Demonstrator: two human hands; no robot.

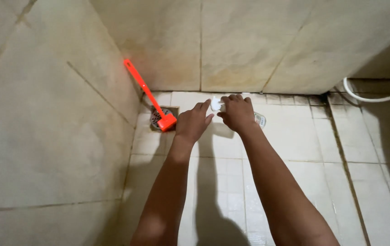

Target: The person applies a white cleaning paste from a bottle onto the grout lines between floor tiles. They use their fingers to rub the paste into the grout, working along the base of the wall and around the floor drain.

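Note:
My right hand [238,113] grips a small clear bottle [259,120], held nearly level over the white floor tiles. Its white cap or nozzle [215,104] sticks out to the left of my fingers. My left hand [193,122] is right beside it, fingers spread, with the fingertips touching or almost touching that white cap. Both forearms reach forward from the bottom of the view.
An orange long-handled brush [164,120] leans in the corner, its head on a round metal floor drain [157,118]. Stained beige wall tiles [49,118] close in on the left and ahead. A white hose [368,97] runs along the floor at the right.

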